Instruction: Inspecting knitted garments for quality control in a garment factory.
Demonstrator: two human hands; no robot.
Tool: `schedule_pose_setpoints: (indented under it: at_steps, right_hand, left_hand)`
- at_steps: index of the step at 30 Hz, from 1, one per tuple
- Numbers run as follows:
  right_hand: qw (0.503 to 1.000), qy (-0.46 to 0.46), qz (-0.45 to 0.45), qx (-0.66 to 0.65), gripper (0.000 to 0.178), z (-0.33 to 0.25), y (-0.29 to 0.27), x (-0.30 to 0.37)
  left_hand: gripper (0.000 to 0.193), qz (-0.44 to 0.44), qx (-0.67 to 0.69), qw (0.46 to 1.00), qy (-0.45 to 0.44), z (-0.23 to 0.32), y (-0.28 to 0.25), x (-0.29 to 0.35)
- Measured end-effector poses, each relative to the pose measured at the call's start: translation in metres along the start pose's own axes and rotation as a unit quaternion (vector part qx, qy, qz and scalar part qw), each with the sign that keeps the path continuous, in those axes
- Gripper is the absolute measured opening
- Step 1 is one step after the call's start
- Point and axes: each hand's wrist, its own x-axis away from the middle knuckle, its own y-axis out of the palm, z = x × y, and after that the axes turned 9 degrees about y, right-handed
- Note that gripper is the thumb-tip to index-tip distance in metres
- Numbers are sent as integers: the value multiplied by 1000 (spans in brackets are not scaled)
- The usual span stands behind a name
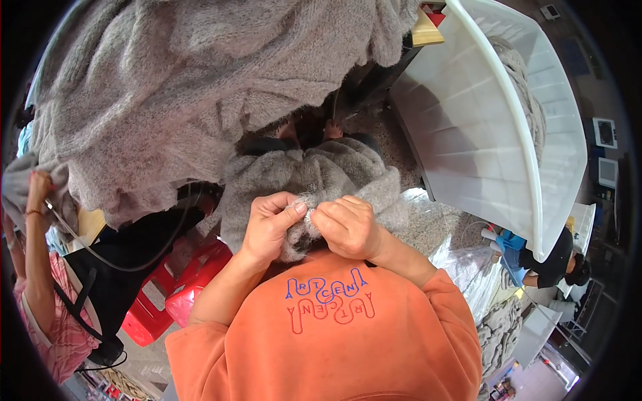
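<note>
A fuzzy grey-brown knit fabric [267,180] lies bunched over my lap, close to my chest. My left hand [270,224] pinches its near edge between thumb and fingers. Just beside it, my right hand [348,226] is closed on the same edge in a fist-like grip. The knit between the two hands looks lighter and gathered. Whether either hand also holds a needle or a thread is too small to make out.
A big heap of the same knit [167,100] covers the surface ahead. A white plastic bin [468,127] stands at right with knit inside. Red stools [194,281] are at left. A co-worker's hand [40,187] holds fabric at far left; another person [558,264] bends at far right.
</note>
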Motion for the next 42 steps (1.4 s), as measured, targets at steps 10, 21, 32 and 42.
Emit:
schedule_pose_setpoints:
  at_steps: [10,21,32,42]
  right_hand:
    - [991,110,-7,-77,31,4,11,-3]
    - [959,219,-31,-178,26,3,19,4]
    - [965,185,-86,-163,22,14,18,8]
    - [985,149,-11,-88,21,3,22,4]
  left_hand:
    - [6,22,-72,997,25,-5,-6,4]
    - [7,80,-143,973,161,-15,-1,12]
    - [7,45,-206,965,156,-7,-3,10]
    - [6,67,-371,879,294,-5,1,9]
